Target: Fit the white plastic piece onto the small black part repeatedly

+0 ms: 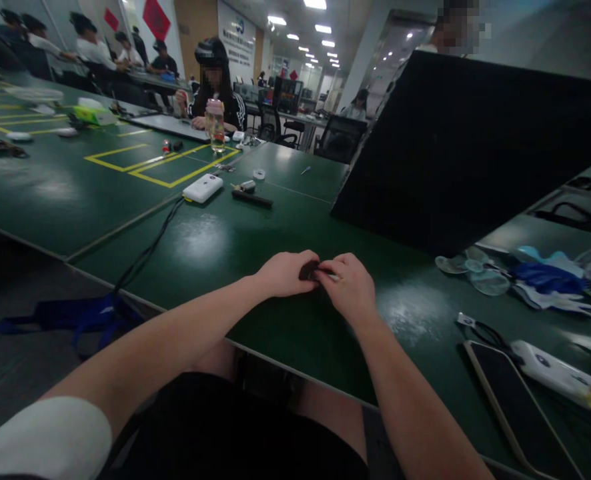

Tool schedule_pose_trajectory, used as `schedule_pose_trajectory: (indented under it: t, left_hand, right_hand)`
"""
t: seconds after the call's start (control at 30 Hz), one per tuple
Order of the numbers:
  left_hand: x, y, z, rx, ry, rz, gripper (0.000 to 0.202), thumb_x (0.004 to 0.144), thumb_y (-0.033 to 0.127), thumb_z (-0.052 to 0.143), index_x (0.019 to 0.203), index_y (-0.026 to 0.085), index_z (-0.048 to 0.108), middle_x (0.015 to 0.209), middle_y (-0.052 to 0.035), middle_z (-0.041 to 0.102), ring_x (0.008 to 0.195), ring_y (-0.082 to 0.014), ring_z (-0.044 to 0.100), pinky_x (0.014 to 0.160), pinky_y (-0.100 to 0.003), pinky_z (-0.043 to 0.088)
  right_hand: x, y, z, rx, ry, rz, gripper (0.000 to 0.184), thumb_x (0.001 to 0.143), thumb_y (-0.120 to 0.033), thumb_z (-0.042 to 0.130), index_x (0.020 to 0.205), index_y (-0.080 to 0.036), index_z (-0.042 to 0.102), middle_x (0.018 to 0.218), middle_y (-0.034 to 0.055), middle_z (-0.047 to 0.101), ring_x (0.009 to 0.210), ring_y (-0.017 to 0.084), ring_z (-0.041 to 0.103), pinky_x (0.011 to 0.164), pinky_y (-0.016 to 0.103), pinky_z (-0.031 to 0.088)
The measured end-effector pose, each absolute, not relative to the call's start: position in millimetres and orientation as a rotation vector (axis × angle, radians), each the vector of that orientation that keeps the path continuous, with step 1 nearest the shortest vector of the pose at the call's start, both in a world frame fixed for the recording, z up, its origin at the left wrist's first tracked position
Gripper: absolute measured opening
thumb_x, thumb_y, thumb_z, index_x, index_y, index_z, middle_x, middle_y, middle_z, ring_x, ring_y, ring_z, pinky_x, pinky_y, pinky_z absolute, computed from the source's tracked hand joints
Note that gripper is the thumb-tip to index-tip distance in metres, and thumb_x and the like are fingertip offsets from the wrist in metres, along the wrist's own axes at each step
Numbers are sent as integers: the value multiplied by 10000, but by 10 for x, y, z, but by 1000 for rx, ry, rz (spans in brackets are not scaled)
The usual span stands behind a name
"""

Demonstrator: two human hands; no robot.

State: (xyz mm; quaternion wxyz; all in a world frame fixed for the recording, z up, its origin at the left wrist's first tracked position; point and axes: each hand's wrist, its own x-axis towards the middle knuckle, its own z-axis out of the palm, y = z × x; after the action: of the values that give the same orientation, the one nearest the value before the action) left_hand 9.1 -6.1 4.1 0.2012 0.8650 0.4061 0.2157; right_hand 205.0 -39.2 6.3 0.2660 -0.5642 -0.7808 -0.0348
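Both of my hands meet over the near part of the green table [295, 233]. My left hand [288, 273] is closed around a small dark brown piece [307, 270], whose kind I cannot make out. Close against it, my right hand [349, 283] pinches with thumb and fingertips at the right end of that piece. A thin pale bit shows by the right fingers, too small to name. The fingers cover much of the dark piece.
A white power bank [204, 189] with black cables and a dark bar [252, 199] lie beyond my hands. A large black panel [455, 153] leans at the right. Fan blades [485, 270], blue-white gloves [550, 283] and a phone [518, 400] lie right. A person [215, 87] sits across.
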Motion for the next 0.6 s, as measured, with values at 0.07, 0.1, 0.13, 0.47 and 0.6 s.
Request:
schedule_pose_trajectory:
  t: [0.07, 0.1, 0.13, 0.47, 0.6]
  left_hand:
    - [83, -60, 41, 2426, 1134, 612, 469, 839, 456, 670, 1254, 260, 570, 1097, -31, 726, 940, -238, 705, 779, -344, 541]
    - [76, -59, 40, 2431, 1134, 617, 470, 841, 463, 667, 1254, 261, 570, 1099, -31, 725, 942, -238, 705, 781, -346, 540]
    - [69, -58, 39, 2434, 1134, 622, 467, 844, 472, 663, 1250, 260, 572, 1096, -31, 726, 941, -238, 705, 784, -347, 539]
    - [50, -34, 52, 2324, 1340, 652, 458, 829, 465, 687, 1228, 269, 578, 1044, -22, 743, 907, -236, 711, 766, -342, 540]
    - [50, -25, 46, 2278, 1411, 664, 455, 834, 475, 685, 1225, 267, 580, 1026, -24, 748, 900, -235, 712, 764, -336, 542]
  right_hand:
    - [2040, -390, 69, -1560, -2058, -72, 130, 896, -330, 691, 972, -233, 730, 1005, 64, 654, 882, 223, 609, 674, 339, 464]
    - [2040, -388, 73, -1582, -2038, -56, 143, 886, -345, 700, 964, -227, 720, 995, 63, 658, 867, 221, 614, 670, 338, 461]
    - [2045, -385, 78, -1605, -2024, -36, 160, 876, -365, 709, 951, -223, 716, 977, 63, 663, 845, 219, 618, 661, 336, 456]
    - [2278, -218, -12, -1685, -1245, 829, 481, 913, -644, 559, 845, -200, 732, 807, 95, 705, 568, 185, 615, 442, 309, 410]
    - [2276, -183, -15, -1506, -935, 1131, 222, 812, -394, 774, 891, -189, 741, 926, 105, 716, 685, 183, 667, 520, 298, 552]
